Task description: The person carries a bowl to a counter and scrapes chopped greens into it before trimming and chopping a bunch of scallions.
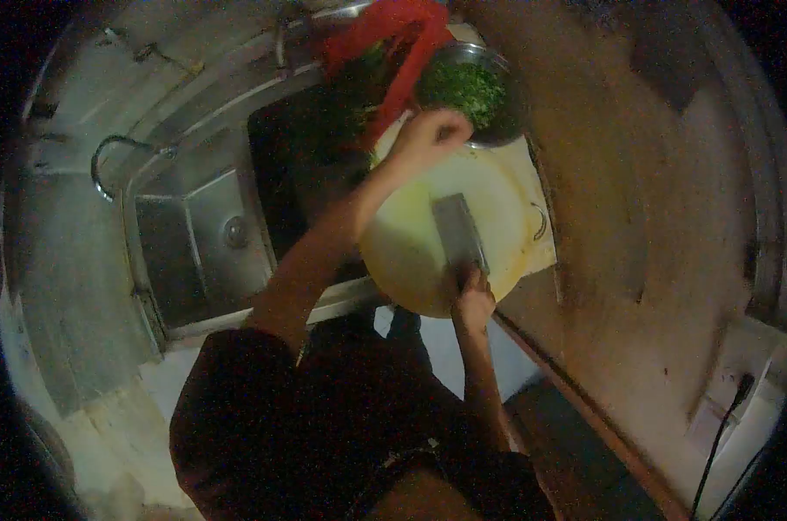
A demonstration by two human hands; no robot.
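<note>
My right hand (474, 306) is wrapped round the handle of a cleaver (457, 227). Its broad grey blade lies over a round, pale cutting board (402, 269). At the near edge of a metal bowl (510, 122) is my left hand (432, 132), slightly blurred, with curled fingers; whatever they hold, if anything, cannot be made out. Chopped greens (464, 91) fill much of the bowl, which stands just beyond the board. A faint green patch shows on the board below my left wrist.
A red plastic bag (402, 52) with leafy greens lies left of the bowl, beside a dark basin area (302, 165). Further left is a steel sink (228, 204) with a curved faucet (102, 161). A brown wall or surface (619, 191) rises on the right.
</note>
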